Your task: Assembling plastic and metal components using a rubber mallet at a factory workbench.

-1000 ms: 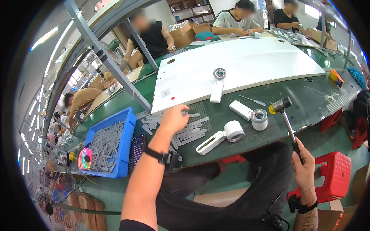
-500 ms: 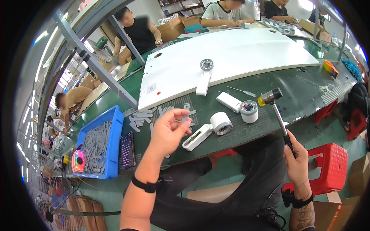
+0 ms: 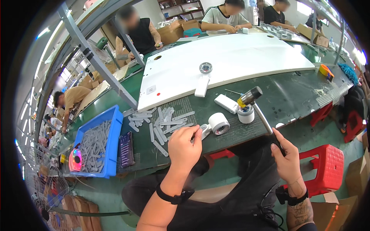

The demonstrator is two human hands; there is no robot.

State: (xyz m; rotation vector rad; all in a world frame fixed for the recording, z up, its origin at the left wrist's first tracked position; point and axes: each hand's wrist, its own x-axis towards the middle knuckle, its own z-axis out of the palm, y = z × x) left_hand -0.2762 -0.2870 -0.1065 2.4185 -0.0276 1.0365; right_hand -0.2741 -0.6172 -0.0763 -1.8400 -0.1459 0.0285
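My left hand [image 3: 186, 148] pinches a grey plastic strip, mostly hidden by its fingers, against the handle of a white hand-held fan-like device [image 3: 219, 123]. That handle is largely covered by the hand. In my right hand [image 3: 287, 158] is a two-faced mallet [image 3: 264, 119], gripped by its black handle. Its black and yellow head is raised, overlapping a second white device [image 3: 227, 103] in the view. Loose grey strips [image 3: 165, 123] are spread on the green table [image 3: 266, 82], left of my left hand.
A blue bin [image 3: 111, 150] full of grey strips stands at the left, beside a dark phone-like slab [image 3: 126, 149]. A large white board [image 3: 231, 54] lies behind, with a third white device [image 3: 203, 82] at its edge. A red stool [image 3: 329, 167] is at right. Several people work beyond.
My left hand has moved right and down from above the loose strips to the nearest device's handle, bringing the grey strip. The mallet has shifted left and its head now overlaps the second device.
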